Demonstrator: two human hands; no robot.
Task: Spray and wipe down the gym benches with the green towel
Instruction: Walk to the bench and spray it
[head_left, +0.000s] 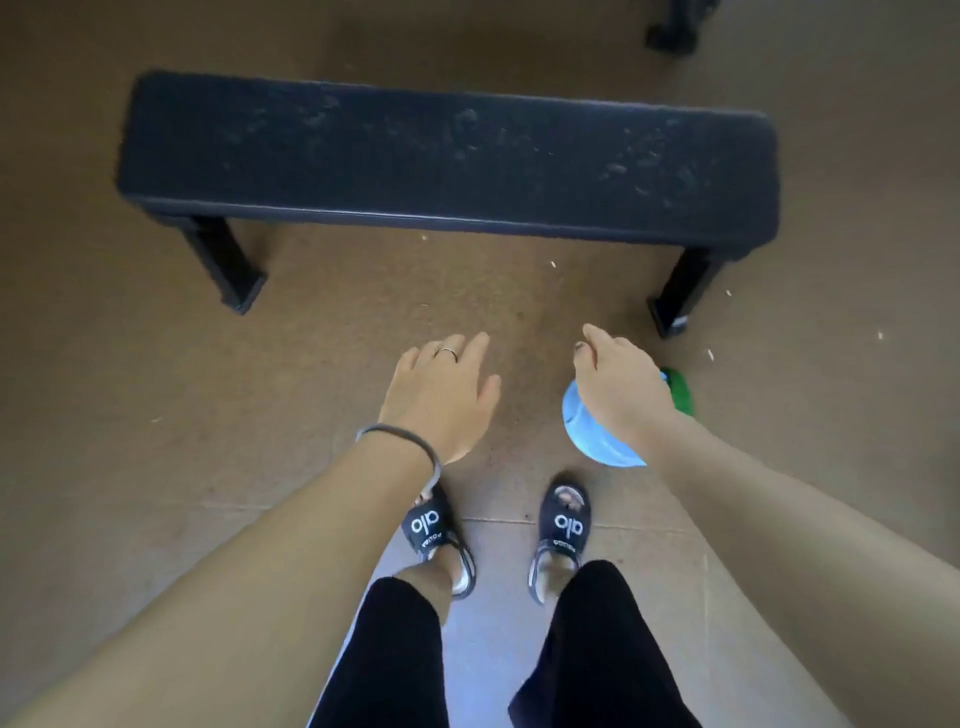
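Bench (447, 166) sits across the upper frame, long side facing the person, standing on a brown floor (104, 395). Top is a flat black padded slab w/ rounded corners and a piped seam along the near edge; square black legs at each end. Pale droplet-like smears dot the pad from left-centre to the right end, so I'd judge the spraying is done or mostly done on this bench, while wiping hasn't started: the marks look unsmeared. Frame is a bit blurred, so can't rule out they're scuffs.

Right hand (618, 384) hangs low in front of the bench, well short of it, fingers curled round the neck of a pale blue spray bottle (587, 431); translucent plastic, rounded body, seen from above. A bit of bright green (678, 389) pokes out just behind that hand, prob. the green towel, but too little shows to tell if it's held or lying on the floor.

Left hand (441, 389) is empty, palm down, fingers relaxed and slightly spread, ring on one, dark band at the wrist.

Left to do: wipe this pad end to end, then other benches. A black foot of some other equipment (672, 36) shows top right; can't tell what it is.
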